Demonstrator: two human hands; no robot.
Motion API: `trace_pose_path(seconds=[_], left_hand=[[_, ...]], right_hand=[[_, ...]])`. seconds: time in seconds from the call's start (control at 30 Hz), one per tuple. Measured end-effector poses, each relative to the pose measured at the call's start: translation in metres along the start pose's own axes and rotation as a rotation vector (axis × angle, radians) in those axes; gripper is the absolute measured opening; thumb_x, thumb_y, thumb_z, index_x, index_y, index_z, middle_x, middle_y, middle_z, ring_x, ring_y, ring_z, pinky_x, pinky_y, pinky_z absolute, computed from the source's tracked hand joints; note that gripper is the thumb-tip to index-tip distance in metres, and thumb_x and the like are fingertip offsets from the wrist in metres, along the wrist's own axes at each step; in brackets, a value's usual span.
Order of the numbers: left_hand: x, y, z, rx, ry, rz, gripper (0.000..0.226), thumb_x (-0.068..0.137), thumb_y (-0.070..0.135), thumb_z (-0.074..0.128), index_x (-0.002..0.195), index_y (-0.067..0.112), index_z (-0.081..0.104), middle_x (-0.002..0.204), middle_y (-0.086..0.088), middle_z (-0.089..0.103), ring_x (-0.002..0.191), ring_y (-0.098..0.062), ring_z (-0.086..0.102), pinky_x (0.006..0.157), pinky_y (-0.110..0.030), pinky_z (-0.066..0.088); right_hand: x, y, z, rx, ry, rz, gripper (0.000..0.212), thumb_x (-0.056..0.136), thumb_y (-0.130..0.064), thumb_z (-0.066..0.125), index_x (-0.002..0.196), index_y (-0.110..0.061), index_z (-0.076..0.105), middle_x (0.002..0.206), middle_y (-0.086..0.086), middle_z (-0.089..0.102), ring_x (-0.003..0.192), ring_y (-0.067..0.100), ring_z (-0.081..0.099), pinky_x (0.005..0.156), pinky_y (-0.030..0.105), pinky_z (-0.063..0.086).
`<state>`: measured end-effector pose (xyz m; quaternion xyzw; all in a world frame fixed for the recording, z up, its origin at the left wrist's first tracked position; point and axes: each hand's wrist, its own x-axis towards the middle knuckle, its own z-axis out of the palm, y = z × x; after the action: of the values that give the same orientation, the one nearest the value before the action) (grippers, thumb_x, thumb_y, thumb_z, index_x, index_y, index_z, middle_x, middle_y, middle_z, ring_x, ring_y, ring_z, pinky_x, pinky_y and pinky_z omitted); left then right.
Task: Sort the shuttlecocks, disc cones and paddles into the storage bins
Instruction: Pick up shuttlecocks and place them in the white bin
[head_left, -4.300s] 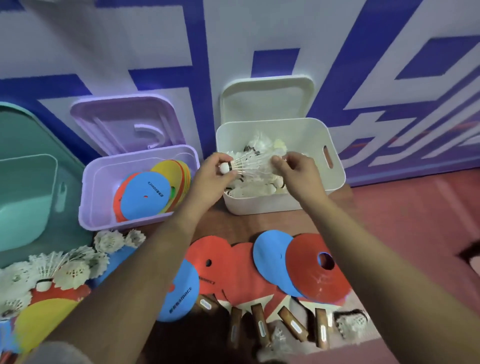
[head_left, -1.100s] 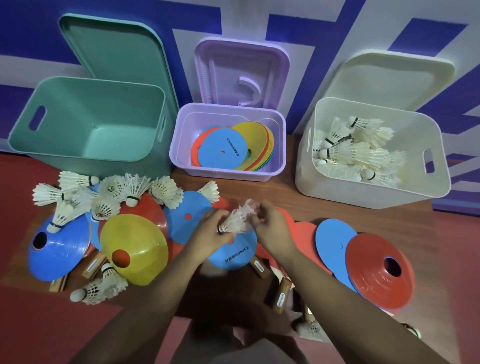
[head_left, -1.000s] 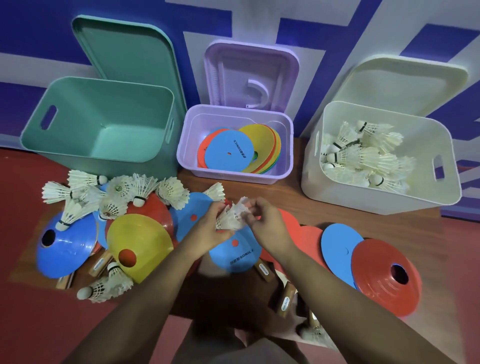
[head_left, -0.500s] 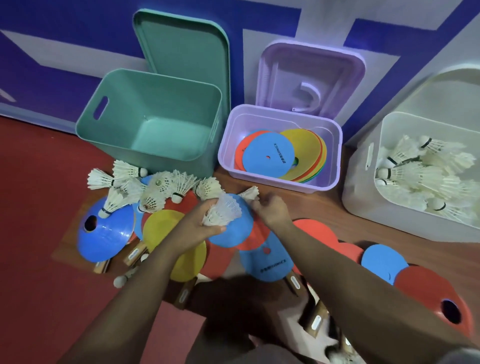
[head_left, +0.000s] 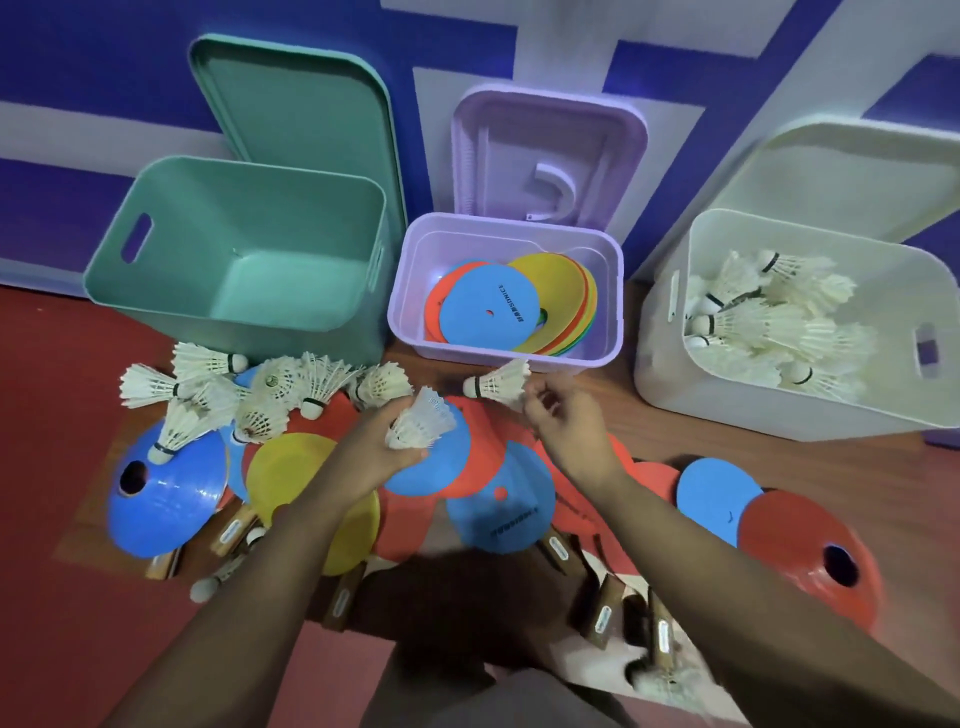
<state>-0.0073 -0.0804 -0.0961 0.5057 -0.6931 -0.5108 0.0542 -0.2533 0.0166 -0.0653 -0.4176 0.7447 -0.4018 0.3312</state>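
Teal bin (head_left: 130, 270), far left: holds nothing, so no paddle has been sorted yet.

Loose shuttlecocks (head_left: 249, 395) lie heaped on the floor in front of it, some resting on a blue disc cone (head_left: 161, 493) and a yellow disc cone (head_left: 311, 499).

Left hand (head_left: 379, 447): fingers curled round a shuttlecock (head_left: 423, 426), held above the spread of cones.

Change noted: a second ago both hands worked on this one shuttlecock. The right hand (head_left: 566, 431) has since let go and reached a second shuttlecock (head_left: 498, 384) just in front of the lilac bin (head_left: 405, 291). Its fingers are curled at the feather edge and appear to pinch it. Judgement: two pieces are being gathered for one trip to the white bin (head_left: 670, 364), far right, which already holds a good pile of shuttlecocks.

The lilac bin holds stacked cones. The top blue cone (head_left: 483, 306) carries dark print, too small to read with confidence; a blue cone on the floor (head_left: 498, 514) bears similar print.

Paddles (head_left: 602, 618) lie under the cones with white handle labels, illegible. A red cone (head_left: 810, 551) remains unsorted at right.
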Motion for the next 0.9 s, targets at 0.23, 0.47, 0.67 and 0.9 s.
trace_pose_path(seconds=[0.23, 0.47, 0.67, 0.9], left_hand=[[0.013, 0.075, 0.035, 0.119, -0.046, 0.234, 0.074, 0.067, 0.044, 0.075, 0.133, 0.049, 0.044, 0.132, 0.005, 0.050, 0.124, -0.007, 0.049, 0.108, -0.036, 0.039], [0.031, 0.177, 0.087, 0.052, -0.059, 0.421, 0.071, 0.063, 0.042, 0.080, 0.119, 0.034, 0.038, 0.112, 0.002, 0.059, 0.100, -0.018, 0.060, 0.089, -0.033, 0.048], [0.063, 0.265, 0.134, 0.161, -0.077, 0.611, 0.053, 0.073, 0.031, 0.082, 0.116, 0.025, 0.051, 0.112, 0.007, 0.052, 0.096, -0.012, 0.054, 0.078, -0.029, 0.049], [0.115, 0.313, 0.196, 0.329, -0.072, 0.674, 0.065, 0.074, 0.032, 0.081, 0.130, 0.019, 0.051, 0.125, -0.002, 0.050, 0.113, -0.016, 0.050, 0.090, -0.021, 0.036]], right_hand=[[-0.022, -0.016, -0.069, -0.081, -0.096, -0.097, 0.009, 0.089, -0.013, 0.061, 0.081, -0.017, 0.063, 0.070, -0.010, 0.062, 0.057, 0.002, 0.051, 0.063, 0.032, 0.045], [-0.030, -0.019, -0.154, 0.059, 0.109, -0.034, 0.014, 0.090, -0.004, 0.059, 0.089, -0.017, 0.062, 0.073, -0.006, 0.061, 0.065, 0.004, 0.055, 0.064, 0.016, 0.043], [-0.013, -0.001, -0.239, 0.065, 0.338, 0.047, 0.014, 0.084, -0.007, 0.058, 0.091, -0.017, 0.065, 0.070, 0.000, 0.066, 0.071, 0.017, 0.063, 0.070, 0.028, 0.047], [0.013, 0.040, -0.281, -0.082, 0.463, 0.222, 0.016, 0.083, -0.005, 0.053, 0.093, -0.014, 0.063, 0.077, -0.001, 0.064, 0.076, 0.021, 0.061, 0.071, 0.031, 0.048]])
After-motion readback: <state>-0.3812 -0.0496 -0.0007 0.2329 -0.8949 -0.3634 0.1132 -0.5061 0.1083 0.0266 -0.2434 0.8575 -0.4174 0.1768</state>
